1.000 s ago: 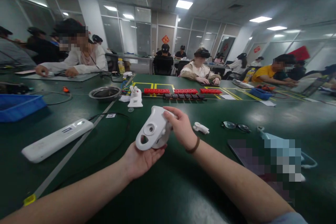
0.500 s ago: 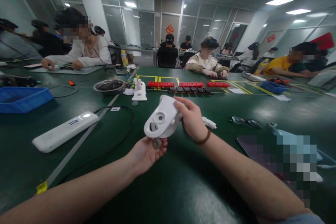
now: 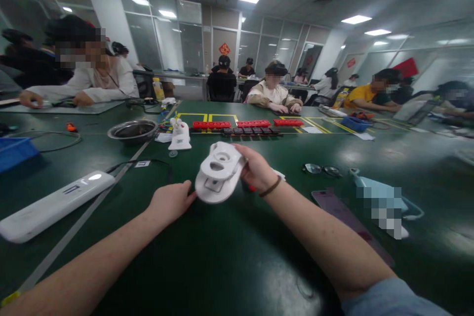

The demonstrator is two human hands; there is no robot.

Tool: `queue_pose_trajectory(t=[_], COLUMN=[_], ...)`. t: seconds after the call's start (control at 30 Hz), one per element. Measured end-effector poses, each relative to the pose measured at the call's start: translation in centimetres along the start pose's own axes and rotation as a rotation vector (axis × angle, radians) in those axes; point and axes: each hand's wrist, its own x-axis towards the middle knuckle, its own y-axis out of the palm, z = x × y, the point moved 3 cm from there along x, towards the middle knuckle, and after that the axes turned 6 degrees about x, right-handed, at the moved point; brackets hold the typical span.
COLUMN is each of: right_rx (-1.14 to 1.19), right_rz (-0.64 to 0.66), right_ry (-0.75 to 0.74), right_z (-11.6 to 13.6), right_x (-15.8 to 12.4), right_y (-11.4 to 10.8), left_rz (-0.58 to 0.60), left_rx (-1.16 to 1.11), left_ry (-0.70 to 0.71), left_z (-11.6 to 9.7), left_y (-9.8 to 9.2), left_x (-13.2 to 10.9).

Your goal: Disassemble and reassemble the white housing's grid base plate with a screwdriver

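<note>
My right hand (image 3: 255, 168) grips a white plastic housing (image 3: 219, 173) from its right side, raised over the green table (image 3: 222, 266). The housing shows a round hub, a curved opening and a rounded lower plate with a bent metal wire clip. At its lower left edge is my left hand (image 3: 171, 202), fingers drawn together and tips partly hidden; whether they touch the housing or hold something, I cannot tell. Behind the housing stands a white plastic part (image 3: 179, 134) with a small grey disc (image 3: 173, 153) in front. A white and red piece (image 3: 252, 188) shows partly behind my right wrist.
To the left are a long white device (image 3: 55, 207) with a cable, a metal bowl (image 3: 132, 131) and a blue tray (image 3: 17, 153). Red trays (image 3: 212, 125) and black strips (image 3: 252, 132) lie ahead. Glasses (image 3: 321, 170) and a phone (image 3: 351, 222) lie right. Several people sit around.
The housing has tilted, bringing its lower plate and wire clip into view. My left hand has moved left from beneath it, and the grey disc at its fingers is out of sight. The view has turned right.
</note>
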Motion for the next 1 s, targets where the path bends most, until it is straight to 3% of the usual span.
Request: queue_pose_trajectory(t=[0.1,0.23,0.33,0.43,0.57,0.67,0.73,0.87,0.93,1.0], right_rx=[-0.062,-0.193,-0.327,-0.518,-0.904,-1.171,-1.304,-1.489,-1.533,-1.533], right_rz=[0.145,0.381,0.51,0.558,0.473,0.424,0.373,0.074,-0.049,-0.106], right_ry=[0.199,0.413,0.444,0.349,0.062,-0.143,-0.205,-0.234,-0.157,-0.046], right_z=[-2.3,-3.6,-4.3,-5.0,-3.8,-0.2,2.8,7.9,8.5,8.0], right_x=[-0.6,-2.2,-3.1,-3.1,-3.4,-4.1,-4.1,-2.1,-0.5,0.8], right_y=[0.9,1.6,1.7,1.8,2.7,3.5,3.0,-1.9,-5.3,-8.2], left_rz=[0.001,-0.003,-0.011,0.01,0.111,0.207,0.25,0.341,0.368,0.306], left_rx=[-0.106,-0.407,-0.753,-1.181,-1.676,-1.91,-2.001,-2.203,-2.214,-2.154], left_ry=[0.058,0.033,-0.031,-0.109,-0.184,-0.258,-0.308,-0.31,-0.26,-0.207], left_z=[-0.2,0.7,1.5,1.8,1.3,0.7,0.5,-0.2,-0.6,-1.1], left_y=[0.5,0.7,0.6,0.2,-0.2,0.1,0.6,1.3,1.4,1.5], left_x=[0.1,0.2,0.5,0.7,0.4,0.2,0.1,-0.1,-0.4,-0.7])
